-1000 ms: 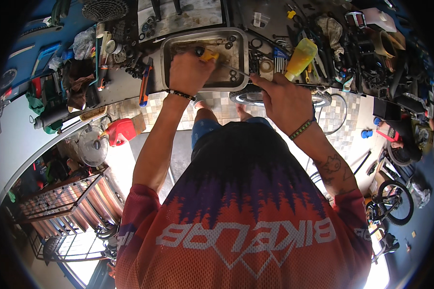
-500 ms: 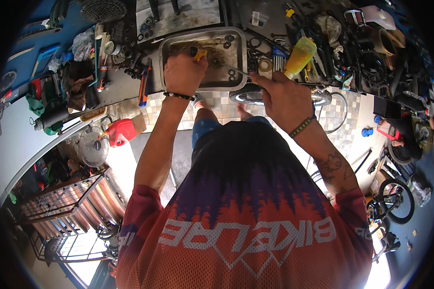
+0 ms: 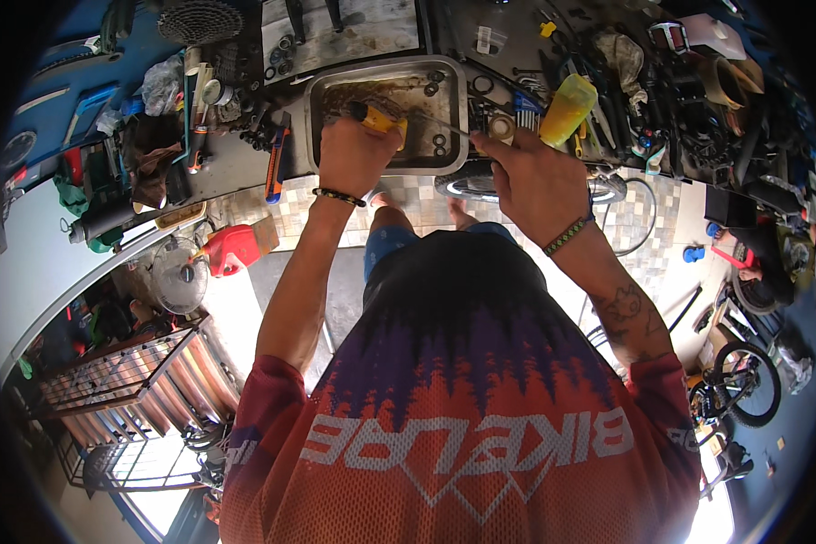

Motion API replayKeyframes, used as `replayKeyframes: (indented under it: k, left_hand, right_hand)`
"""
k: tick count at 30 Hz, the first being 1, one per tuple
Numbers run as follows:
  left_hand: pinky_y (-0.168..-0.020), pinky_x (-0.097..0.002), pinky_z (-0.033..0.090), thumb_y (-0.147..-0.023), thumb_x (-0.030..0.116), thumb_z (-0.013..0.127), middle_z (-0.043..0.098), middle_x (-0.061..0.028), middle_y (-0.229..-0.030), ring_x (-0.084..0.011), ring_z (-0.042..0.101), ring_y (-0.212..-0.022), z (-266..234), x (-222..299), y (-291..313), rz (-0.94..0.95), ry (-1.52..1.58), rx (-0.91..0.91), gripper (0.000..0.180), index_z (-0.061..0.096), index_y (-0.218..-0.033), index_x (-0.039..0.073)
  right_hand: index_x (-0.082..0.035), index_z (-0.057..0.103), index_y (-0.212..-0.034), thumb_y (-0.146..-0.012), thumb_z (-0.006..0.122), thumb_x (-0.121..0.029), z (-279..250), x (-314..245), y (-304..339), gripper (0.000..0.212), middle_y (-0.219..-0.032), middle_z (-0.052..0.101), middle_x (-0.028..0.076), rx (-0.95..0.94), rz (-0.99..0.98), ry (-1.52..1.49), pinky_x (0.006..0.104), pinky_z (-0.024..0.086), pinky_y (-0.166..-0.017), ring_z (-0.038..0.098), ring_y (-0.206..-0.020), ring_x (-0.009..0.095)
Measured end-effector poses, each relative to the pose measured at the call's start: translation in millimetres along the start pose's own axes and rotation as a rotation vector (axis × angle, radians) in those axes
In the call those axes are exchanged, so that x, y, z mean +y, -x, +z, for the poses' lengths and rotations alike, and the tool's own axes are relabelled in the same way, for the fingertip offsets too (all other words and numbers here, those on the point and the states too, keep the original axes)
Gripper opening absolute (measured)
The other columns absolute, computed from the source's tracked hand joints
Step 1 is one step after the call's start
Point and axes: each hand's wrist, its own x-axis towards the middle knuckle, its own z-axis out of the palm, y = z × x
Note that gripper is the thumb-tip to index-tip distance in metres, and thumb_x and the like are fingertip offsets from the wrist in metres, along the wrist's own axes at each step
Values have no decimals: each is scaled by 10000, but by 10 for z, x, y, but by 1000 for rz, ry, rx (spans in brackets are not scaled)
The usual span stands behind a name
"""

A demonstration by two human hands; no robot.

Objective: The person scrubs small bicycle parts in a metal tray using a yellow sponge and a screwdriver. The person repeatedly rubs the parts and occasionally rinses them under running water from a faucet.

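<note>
Left hand [image 3: 357,158]: fingers curled around a yellow-and-black tool [image 3: 383,121], which projects past them over the metal tray [image 3: 463,113]. Right hand [image 3: 544,192]: fingers wrapped on the near end of a thin metal rod [image 3: 448,126], forefinger laid along it. Rod runs leftward from the fingertips across the tray's right rim, far end near the yellow-and-black tool. Shirt [image 3: 462,381]: large white lettering, upside down.

- I see a toothed sprocket cluster [image 3: 201,22] at the upper left of my view.
- An orange-and-blue box cutter [image 3: 278,163], left of top centre.
- A red container [image 3: 233,249] beside a fan [image 3: 174,276], mid-left.
- A bicycle [image 3: 746,383], lower right.
</note>
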Motion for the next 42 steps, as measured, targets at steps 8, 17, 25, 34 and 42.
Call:
replayKeyframes:
  k: [8, 17, 25, 34, 42]
  left_hand:
    - [-778, -444, 629, -900, 293, 821, 771, -184, -738, -365, 786, -744, -90, -32, -94, 295, 67, 117, 220, 873, -937, 82]
    - [-891, -461, 644, -887, 290, 832, 814, -166, -855, -383, 800, -874, 23, -24, -165, 267, -42, 72, 207, 880, -1060, 187]
    - [-817, -483, 652, -867, 322, 827, 797, -192, -830, -405, 795, -821, -35, 7, -198, 231, -104, 76, 240, 884, -1030, 155]
    - [-817, -480, 653, -843, 339, 846, 778, -243, -808, -424, 791, -818, 46, 22, -139, 187, -41, 122, 338, 848, -962, 22]
    - [-803, -485, 651, -842, 306, 826, 760, -257, -774, -432, 780, -777, -223, 199, -77, 65, -167, 42, 340, 824, -878, -32]
  right_hand:
    - [-253, 800, -1344, -941, 736, -114, -35, -21, -10, 431, -1074, 746, 95, -22, -21, -11, 461, 643, -698, 776, -787, 331]
    - [-264, 804, -1350, -949, 728, -113, -3, 5, 52, 435, -970, 715, 92, -31, -19, 0, 456, 634, -670, 763, -741, 324]
    - [-256, 805, -1345, -946, 736, -119, 3, 12, 58, 428, -971, 718, 87, -15, -20, 19, 446, 639, -669, 765, -741, 313]
    - [-251, 800, -1355, -946, 736, -124, 19, 20, 57, 433, -967, 718, 84, -19, -23, 6, 446, 635, -658, 763, -731, 316]
    - [-261, 798, -1358, -947, 735, -123, -5, 23, 43, 439, -957, 717, 91, -20, -25, 4, 449, 632, -661, 758, -727, 322]
